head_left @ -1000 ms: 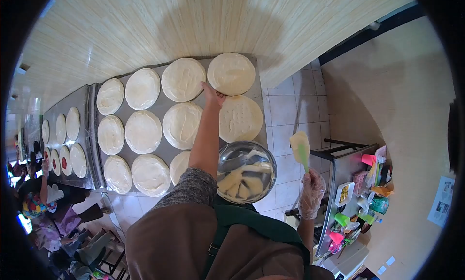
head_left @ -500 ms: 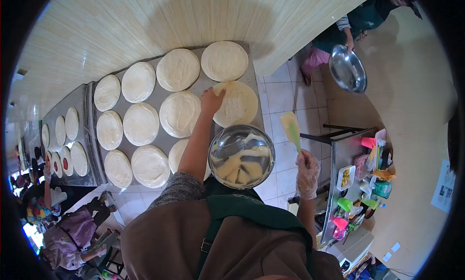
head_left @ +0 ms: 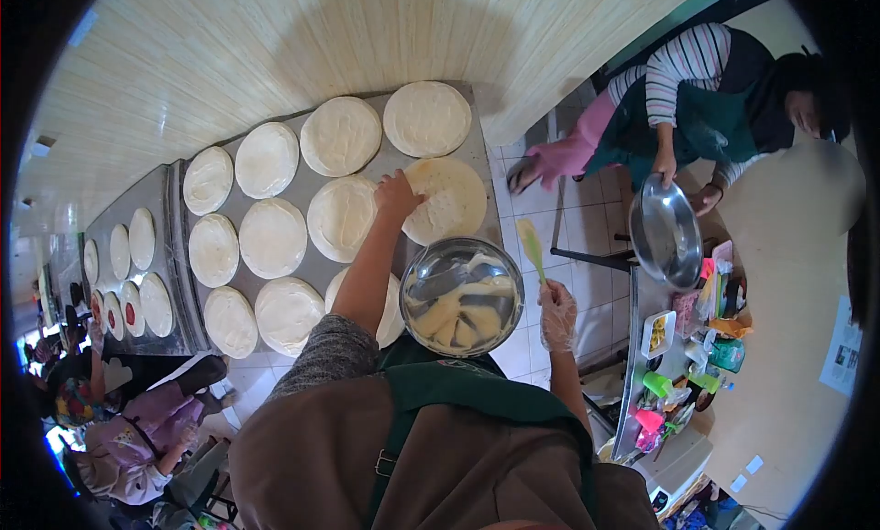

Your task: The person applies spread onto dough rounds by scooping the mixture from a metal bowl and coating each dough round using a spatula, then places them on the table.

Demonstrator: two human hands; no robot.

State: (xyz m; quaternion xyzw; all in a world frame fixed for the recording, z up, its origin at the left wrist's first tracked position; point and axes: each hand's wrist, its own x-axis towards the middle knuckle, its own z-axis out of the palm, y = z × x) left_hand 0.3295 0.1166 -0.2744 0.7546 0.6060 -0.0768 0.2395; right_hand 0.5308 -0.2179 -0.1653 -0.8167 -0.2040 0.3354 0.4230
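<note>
My left hand [head_left: 398,197], bare, rests at the left edge of a pale dough round [head_left: 454,198] with its fingers apart. That round has a dimpled surface. My right hand [head_left: 557,317], in a clear plastic glove, is closed on the handle of a green spatula [head_left: 532,247] with pale cream on its blade. A metal bowl [head_left: 501,294] with cream smeared inside stands near my body. Other rounds coated in cream, such as one [head_left: 427,119] at the far right, lie in rows on the metal table [head_left: 481,150].
At the right, a co-worker [head_left: 715,118] holds an empty metal bowl [head_left: 666,232] beside a side table [head_left: 626,411] with a white tray [head_left: 658,334] and colourful items. More people [head_left: 147,434] are at the lower left, near another table [head_left: 174,255] of rounds.
My left hand has moved from between the rounds to the dimpled one's left edge. My right hand and spatula have shifted left and up. A co-worker with a bowl has come into view.
</note>
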